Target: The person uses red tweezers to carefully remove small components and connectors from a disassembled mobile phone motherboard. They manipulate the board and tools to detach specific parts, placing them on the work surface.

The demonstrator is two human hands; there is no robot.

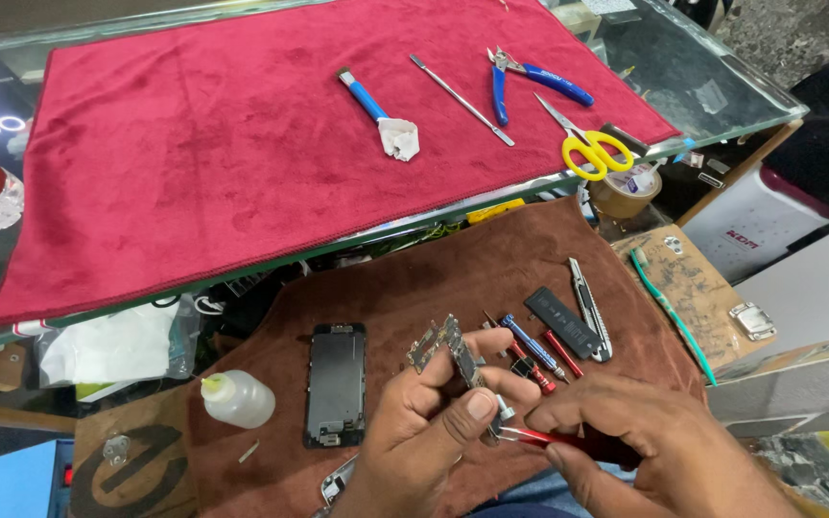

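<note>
Nearest me, my right hand (pixel 650 436) pinches red-handled tweezers (pixel 539 437), tips at the small circuit board (pixel 458 353) my left hand (pixel 434 412) clamps upright above the brown cloth (pixel 414 278), lifted for access. The phone screen assembly (pixel 336 384) lies beside it; spare screwdrivers (pixel 534 350) wait just beyond.

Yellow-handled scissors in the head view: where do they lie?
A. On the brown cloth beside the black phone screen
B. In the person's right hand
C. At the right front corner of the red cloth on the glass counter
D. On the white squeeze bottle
C: the yellow-handled scissors lie at the right front corner of the red cloth on the glass counter, just behind a roll of brown tape and far from both hands.
</note>
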